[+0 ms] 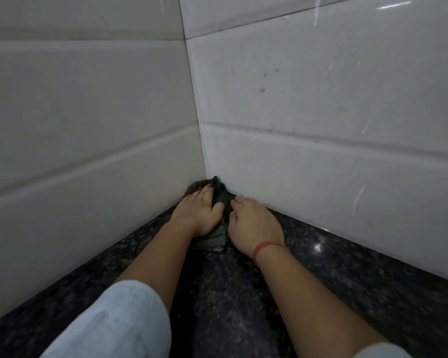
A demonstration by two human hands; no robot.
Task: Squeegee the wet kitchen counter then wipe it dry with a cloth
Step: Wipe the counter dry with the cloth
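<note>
Closing in on both sides, two glossy white tiled walls (321, 99) meet at a corner above the black speckled stone counter (230, 306). Wedged right into that corner lies the dark grey crumpled cloth (219, 197), touching both walls. The left hand (197, 213) lies flat on it, fingers straight and pressing down. The right hand (254, 226), with a thin red thread bracelet (267, 246) at the wrist, curls its fingers into the cloth's right edge, gripping it. Pale blue rolled sleeves (114, 324) cover both upper forearms.
</note>
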